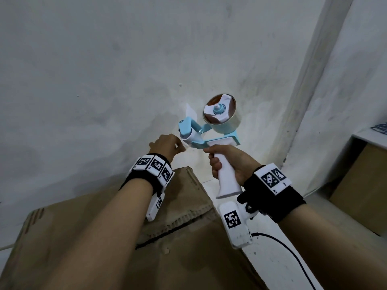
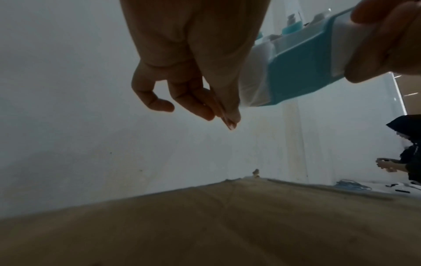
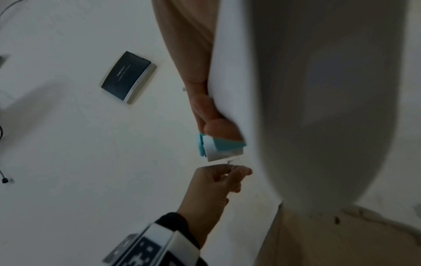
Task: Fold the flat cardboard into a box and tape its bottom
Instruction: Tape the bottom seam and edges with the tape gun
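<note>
While R hand grips tape dispenser, L hand pinches tape end.

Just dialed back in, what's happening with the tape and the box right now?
The right hand grips the white handle of the tape dispenser, held up in the air above the cardboard box. The left hand pinches the clear tape end at the dispenser's roller. The box's flaps are folded shut, but their seam looks untaped so far.
</note>
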Tool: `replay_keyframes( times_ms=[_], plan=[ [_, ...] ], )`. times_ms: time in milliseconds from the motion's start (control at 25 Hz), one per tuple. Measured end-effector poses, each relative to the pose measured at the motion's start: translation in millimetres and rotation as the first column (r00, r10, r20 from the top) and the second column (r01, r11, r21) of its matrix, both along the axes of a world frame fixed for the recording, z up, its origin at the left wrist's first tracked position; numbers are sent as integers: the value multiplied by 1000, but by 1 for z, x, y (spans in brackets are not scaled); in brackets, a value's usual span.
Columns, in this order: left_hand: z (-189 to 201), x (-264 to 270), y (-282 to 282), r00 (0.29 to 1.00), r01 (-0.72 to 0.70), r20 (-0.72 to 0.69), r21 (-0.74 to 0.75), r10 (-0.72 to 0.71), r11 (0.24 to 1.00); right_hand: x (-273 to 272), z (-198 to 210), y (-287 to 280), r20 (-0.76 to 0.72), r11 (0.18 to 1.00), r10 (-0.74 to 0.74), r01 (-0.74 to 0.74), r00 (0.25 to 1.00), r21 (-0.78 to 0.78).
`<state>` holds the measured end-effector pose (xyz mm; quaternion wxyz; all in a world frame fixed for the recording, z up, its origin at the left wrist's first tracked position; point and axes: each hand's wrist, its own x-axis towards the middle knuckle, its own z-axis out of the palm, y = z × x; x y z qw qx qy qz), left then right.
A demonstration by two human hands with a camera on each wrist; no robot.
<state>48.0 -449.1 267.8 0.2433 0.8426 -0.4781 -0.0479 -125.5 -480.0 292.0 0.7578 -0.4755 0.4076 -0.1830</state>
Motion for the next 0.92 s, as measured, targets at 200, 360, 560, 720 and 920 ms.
replay_keyframes(
  times_ms=[200,360,560,720,920],
  plan=[
    [2,5,5,984,173,-33,-39,-174,984,-9,5,-10,86,998,-45,41,995,52],
    [11,-13,5,940,300,-130,-123,-315,946,-8,10,-25,208,982,-154,126,966,140],
    [13,-29,-4,945,263,-172,-110,-279,959,6,9,-31,237,970,-236,215,942,113],
    [18,-5,11,925,309,-219,-42,-310,950,-12,6,-29,190,988,-147,136,971,71],
    [22,26,32,725,265,-675,88,-138,960,-37,8,-19,43,997,18,-15,999,-72]
  ],
)
